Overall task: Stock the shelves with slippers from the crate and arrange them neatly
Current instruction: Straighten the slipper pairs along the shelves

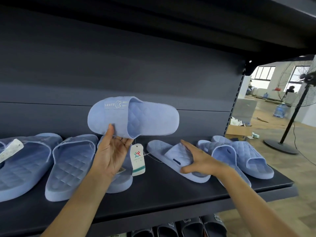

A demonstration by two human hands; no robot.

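Since the pale blue quilted foam slipper (145, 117) held in the air needs a place next to its mate, the step is best done by lowering it sole-down into the gap on the dark metal shelf (171, 194), toe toward the back panel, parallel to the second pale blue slipper (162, 152) lying there, and releasing only once both sit level and in line with the neighbouring pairs. Its white paper hang tag (138, 159) dangles on a thread and, I judge, should be tucked in rather than left trapped under a sole. The left hand (111, 153) pinches the raised slipper by its near edge, thumb on top and fingers beneath, holding it sideways above the shelf. The right hand (201, 162) lies spread on the second pale blue slipper, fingers straight across the strap and thumb against the sole's near side, as if to steady it. Two more blue slippers (248, 156) rest just right of that hand, other blue slippers (71, 166) to the left. No crate is in view.
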